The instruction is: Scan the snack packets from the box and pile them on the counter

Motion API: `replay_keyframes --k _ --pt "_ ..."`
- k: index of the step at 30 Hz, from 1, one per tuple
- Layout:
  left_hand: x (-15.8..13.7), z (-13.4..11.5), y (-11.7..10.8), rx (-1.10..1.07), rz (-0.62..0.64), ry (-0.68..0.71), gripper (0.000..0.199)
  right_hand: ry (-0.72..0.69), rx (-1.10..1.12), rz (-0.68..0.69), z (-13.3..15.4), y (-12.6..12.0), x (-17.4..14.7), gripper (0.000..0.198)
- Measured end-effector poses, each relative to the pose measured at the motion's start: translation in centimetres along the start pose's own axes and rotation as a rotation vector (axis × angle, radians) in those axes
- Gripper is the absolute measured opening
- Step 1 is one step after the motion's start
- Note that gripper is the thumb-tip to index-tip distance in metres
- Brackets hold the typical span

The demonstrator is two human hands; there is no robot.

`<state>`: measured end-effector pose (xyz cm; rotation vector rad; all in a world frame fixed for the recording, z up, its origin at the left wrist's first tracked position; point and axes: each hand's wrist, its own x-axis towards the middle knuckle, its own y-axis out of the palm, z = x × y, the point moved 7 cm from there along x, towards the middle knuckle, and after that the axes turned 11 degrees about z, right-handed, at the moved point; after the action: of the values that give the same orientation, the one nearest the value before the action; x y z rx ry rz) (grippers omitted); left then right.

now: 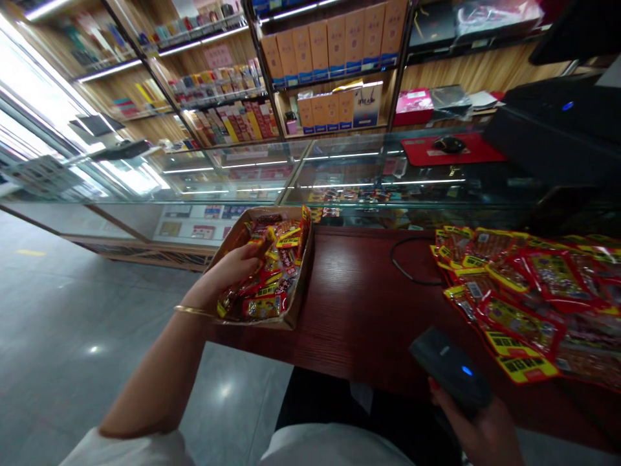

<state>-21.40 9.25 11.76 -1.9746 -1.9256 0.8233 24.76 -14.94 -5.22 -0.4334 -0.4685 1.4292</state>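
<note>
My left hand (pixel 231 270), with a thin gold bangle at the wrist, reaches into an open cardboard box (pixel 301 294) of snack packets. Its fingers are closed around a packet (pixel 266 241) near the box's middle, their tips partly hidden. Red and yellow wrappers fill the box, which sits at the left end of a dark red wooden counter (pixel 349 291). At lower right my right hand (pixel 485 427) is closed round the handle of a black barcode scanner (pixel 451 366). A blue light glows on top of the scanner, and its head points up and left over the counter.
A heap of larger snack packets (pixel 528 291) covers the counter's right side, beside a black cable (pixel 400 262). Behind runs a glass display case (pixel 339 171) with a mouse (pixel 449 144) on a red mat (pixel 412 152). Stocked shelves (pixel 334 71) line the wall.
</note>
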Motion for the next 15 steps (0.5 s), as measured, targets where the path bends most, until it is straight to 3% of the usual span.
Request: replay_keyframes --k 3,6,11,15 --pt "-2.7 -1.2 -0.2 -0.234 -0.052 -0.004 0.039 0.016 0.07 0.007 -0.1 0.1 0.2 0.03" --pt "-5.2 -3.9 2.5 -0.5 0.004 0.083 0.044 0.016 0.085 0.006 0.3 0.1 0.4 0.033" --pt "-5.4 -9.3 14.0 -0.549 0.376 0.236 0.038 0.016 0.038 -0.021 2.2 -0.2 0.8 0.033" --pt "-2.5 -10.0 22.4 -0.569 0.541 0.275 0.028 0.004 0.023 -0.051 3.7 -0.5 1.3 0.029"
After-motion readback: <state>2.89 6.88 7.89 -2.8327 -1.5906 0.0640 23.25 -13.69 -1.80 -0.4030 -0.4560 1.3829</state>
